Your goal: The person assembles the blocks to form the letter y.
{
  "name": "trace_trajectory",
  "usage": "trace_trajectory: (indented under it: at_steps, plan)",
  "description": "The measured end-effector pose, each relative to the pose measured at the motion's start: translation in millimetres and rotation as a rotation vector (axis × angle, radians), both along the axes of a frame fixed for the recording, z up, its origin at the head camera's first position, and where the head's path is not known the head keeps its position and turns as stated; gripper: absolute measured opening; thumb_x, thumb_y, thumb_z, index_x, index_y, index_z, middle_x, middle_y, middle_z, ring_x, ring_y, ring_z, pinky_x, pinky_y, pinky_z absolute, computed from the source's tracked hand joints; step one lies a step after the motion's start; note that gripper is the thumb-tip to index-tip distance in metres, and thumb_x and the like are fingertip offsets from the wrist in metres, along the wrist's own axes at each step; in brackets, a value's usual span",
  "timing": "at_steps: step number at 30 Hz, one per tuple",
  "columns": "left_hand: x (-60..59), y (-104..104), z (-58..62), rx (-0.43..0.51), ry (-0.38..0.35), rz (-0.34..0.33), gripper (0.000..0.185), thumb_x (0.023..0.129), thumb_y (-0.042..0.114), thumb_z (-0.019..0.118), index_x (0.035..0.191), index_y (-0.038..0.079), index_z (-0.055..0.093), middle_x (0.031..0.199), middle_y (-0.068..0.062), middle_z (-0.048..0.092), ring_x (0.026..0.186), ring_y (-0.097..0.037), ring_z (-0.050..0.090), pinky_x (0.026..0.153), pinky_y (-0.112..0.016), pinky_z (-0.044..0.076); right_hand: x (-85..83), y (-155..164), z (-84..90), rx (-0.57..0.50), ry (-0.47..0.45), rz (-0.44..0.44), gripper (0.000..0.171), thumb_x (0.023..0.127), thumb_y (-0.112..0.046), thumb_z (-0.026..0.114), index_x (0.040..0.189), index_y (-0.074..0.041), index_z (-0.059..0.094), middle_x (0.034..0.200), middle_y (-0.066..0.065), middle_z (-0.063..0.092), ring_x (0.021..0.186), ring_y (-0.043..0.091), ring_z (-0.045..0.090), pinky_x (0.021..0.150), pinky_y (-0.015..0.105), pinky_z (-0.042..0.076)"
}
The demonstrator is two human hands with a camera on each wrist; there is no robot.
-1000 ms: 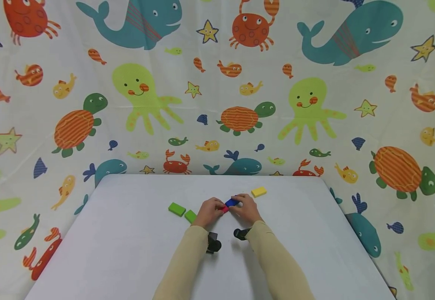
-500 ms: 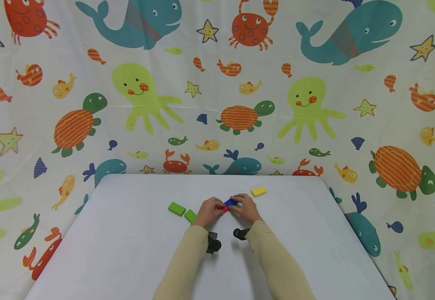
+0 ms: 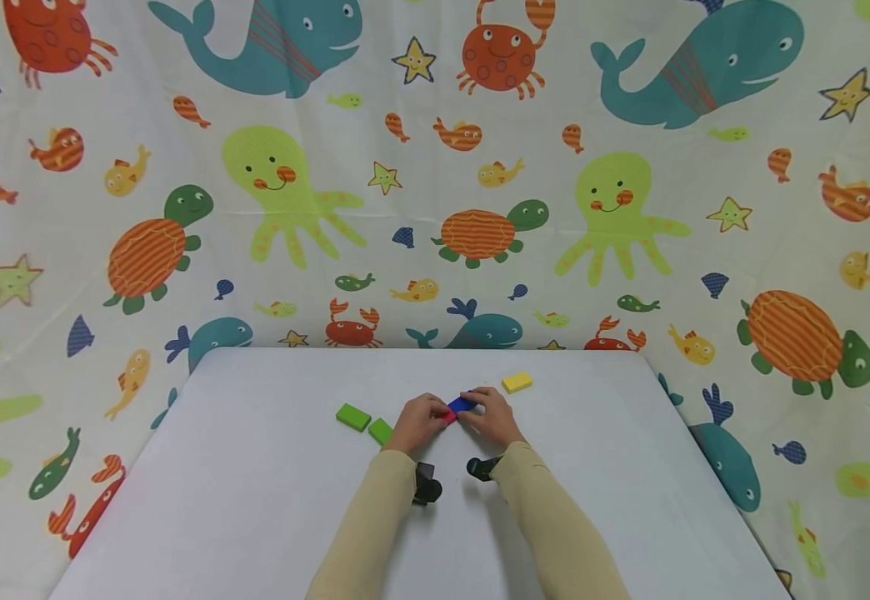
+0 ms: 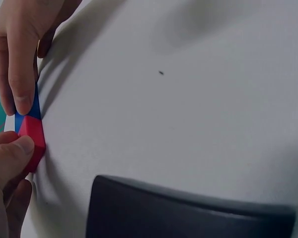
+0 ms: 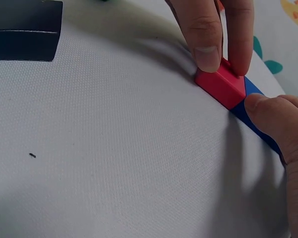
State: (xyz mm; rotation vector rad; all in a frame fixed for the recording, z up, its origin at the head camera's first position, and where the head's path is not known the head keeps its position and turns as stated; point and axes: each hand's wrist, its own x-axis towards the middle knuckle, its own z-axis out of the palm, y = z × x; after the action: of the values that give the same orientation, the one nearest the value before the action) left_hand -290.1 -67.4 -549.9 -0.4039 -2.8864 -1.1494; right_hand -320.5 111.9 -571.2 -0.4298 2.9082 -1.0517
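On the white table (image 3: 255, 467) a red block (image 3: 450, 415) and a blue block (image 3: 462, 404) are held end to end. My left hand (image 3: 422, 419) pinches the red block (image 5: 221, 87) between thumb and fingertips. My right hand (image 3: 489, 414) grips the blue block (image 5: 254, 118), with its thumb pressed on the near face. In the left wrist view the red block (image 4: 32, 141) meets the blue block (image 4: 35, 110) at a flush seam, and both rest on the tabletop. Most of the blue block is hidden by my right fingers.
Two green blocks (image 3: 353, 417) (image 3: 380, 432) lie just left of my left hand. A yellow block (image 3: 517, 382) lies beyond my right hand. A sea-animal print cloth (image 3: 435, 208) hangs behind and around the table.
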Motion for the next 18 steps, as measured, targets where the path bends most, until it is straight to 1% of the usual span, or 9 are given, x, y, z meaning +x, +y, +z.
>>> trace_trajectory:
  at_steps: [5,10,14,18]
  plan:
    - [0.7,0.0,0.5,0.009,-0.013,-0.001,0.017,0.082,0.008,0.068,0.098,0.005,0.072,0.101,-0.007,0.062,0.096,-0.022,0.057,0.090,-0.038,0.048,-0.4,-0.4,-1.2,0.001,-0.011,-0.009,0.043,0.082,-0.034,0.068,0.122,-0.019,0.061,0.127,0.011,0.051,0.119,0.029,0.046,0.098,0.050,0.040]
    - [-0.1,-1.0,-1.9,0.004,-0.004,-0.014,0.016,0.082,0.009,0.068,0.097,0.006,0.072,0.101,-0.006,0.062,0.096,-0.021,0.058,0.090,-0.038,0.047,0.4,-1.2,-1.9,0.011,-0.003,-0.014,0.043,0.082,-0.033,0.067,0.122,-0.019,0.061,0.127,0.011,0.051,0.119,0.029,0.046,0.098,0.051,0.039]
    - [-1.6,-1.3,-3.8,-0.001,0.005,-0.011,0.016,0.081,0.010,0.068,0.096,0.007,0.072,0.100,-0.005,0.062,0.095,-0.020,0.058,0.090,-0.037,0.048,0.4,-1.8,-0.9,0.022,-0.001,-0.018,0.043,0.083,-0.033,0.067,0.123,-0.019,0.060,0.127,0.011,0.051,0.119,0.029,0.046,0.098,0.051,0.039]
    - [-1.8,-1.0,-3.0,0.015,-0.007,-0.008,0.015,0.081,0.010,0.068,0.096,0.006,0.072,0.100,-0.006,0.062,0.095,-0.021,0.057,0.090,-0.037,0.047,0.1,-1.4,0.3,0.019,0.003,-0.014,0.043,0.083,-0.032,0.067,0.122,-0.018,0.060,0.127,0.010,0.051,0.119,0.028,0.046,0.097,0.052,0.038]
